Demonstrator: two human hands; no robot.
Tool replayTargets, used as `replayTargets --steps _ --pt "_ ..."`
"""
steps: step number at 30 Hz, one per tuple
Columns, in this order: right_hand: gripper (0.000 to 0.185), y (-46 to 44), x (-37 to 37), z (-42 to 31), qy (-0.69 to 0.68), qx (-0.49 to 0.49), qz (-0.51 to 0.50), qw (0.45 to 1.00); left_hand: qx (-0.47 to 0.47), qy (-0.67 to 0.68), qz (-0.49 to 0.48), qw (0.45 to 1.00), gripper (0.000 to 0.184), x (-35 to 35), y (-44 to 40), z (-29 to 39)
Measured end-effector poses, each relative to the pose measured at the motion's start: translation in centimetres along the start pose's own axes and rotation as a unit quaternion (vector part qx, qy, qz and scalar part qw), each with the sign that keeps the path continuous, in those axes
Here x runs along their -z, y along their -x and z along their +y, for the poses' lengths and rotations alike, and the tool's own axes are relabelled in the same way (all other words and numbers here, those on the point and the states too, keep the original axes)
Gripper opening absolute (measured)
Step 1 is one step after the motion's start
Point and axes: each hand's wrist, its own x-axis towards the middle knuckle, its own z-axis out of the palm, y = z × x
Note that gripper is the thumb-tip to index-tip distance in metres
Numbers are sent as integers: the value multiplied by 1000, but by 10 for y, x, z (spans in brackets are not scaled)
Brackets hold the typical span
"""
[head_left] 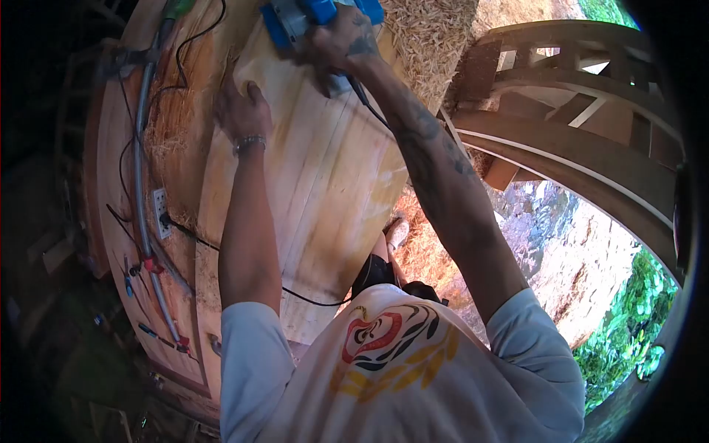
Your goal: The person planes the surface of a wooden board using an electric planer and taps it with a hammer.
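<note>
My right hand [344,43] is wrapped round a blue electric planer [289,21], which rests at the far end of a wide pale wooden panel [325,170]. Part of the tool is hidden under the hand and cut off by the top of the view. A dark cord trails from its rear towards my right forearm. Over at the panel's left edge, my left hand [245,112] lies with its fingers stretched out on the wood, holding nothing. A bracelet [249,143] circles that wrist.
Curly wood shavings [425,55] pile up right of the planer. A long bar clamp [139,148] and a white power strip [161,210] lie to the left. A black cord [314,301] crosses the panel near my body. Curved wooden framework [569,151] stands at right.
</note>
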Motion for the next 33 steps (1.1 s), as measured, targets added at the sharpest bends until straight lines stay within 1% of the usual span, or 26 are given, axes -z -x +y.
replayTargets --steps 2,4,5,6,7,8,9,11,12,13,15,17,19,21,22,23,25,27,28,31,33 --pt "45 46 20 -2 -8 -11 -18 1000 -1 -6 -8 1000 67 1 -1 -1" --pt "44 115 33 9 21 -10 11 1000 7 -12 -24 1000 67 7 0 4" --pt "40 158 43 7 -33 -31 7 999 6 -13 -17 1000 65 7 1 3" --pt "40 210 30 50 63 16 70 995 4 -14 -10 1000 63 6 1 3" --pt "40 251 61 24 -9 -75 -43 996 2 -15 -3 1000 61 4 1 3" --pt "36 301 69 29 -4 -108 -45 993 5 -17 6 1000 61 -3 1 -1" --pt "31 349 71 34 -36 -160 -38 986 9 -19 13 1000 61 -15 1 -9" --pt "25 389 88 10 -63 -233 -46 969 9 -28 19 999 61 -21 -1 -11" --pt "23 389 89 10 -67 -228 -43 970 6 -35 16 999 62 -17 0 -10" --pt "21 388 87 11 -70 -222 -39 972 2 -43 14 999 62 -14 1 -8" --pt "18 370 80 15 -79 -201 -28 976 -21 -6 29 999 61 -16 -1 -9" --pt "17 330 68 20 -87 -177 -21 980 -27 3 34 999 61 -13 -2 -12" --pt "19 286 60 12 -39 -128 -12 991 -21 -10 30 999 60 -5 -2 -4" --pt "20 243 52 0 -45 -130 -8 990 -27 -27 42 998 59 -4 0 -2" --pt "22 222 47 -5 -46 -116 11 992 -30 -36 47 998 58 -4 1 -1" --pt "23 202 40 -8 -47 -103 30 993 -15 -44 29 998 59 -1 3 1" --pt "30 158 27 -5 -18 -32 60 998 13 -57 -2 998 61 6 2 8" --pt "38 103 10 7 -2 18 71 997 22 -48 -19 998 62 9 1 9" --pt "39 77 6 2 0 16 69 998 27 -43 -29 998 63 10 1 10" --pt "41 5 1 -25 11 3 58 998 23 -34 -12 999 62 4 2 6" --pt "44 -17 -17 -11 46 21 107 993 -16 -28 37 999 61 1 2 3"
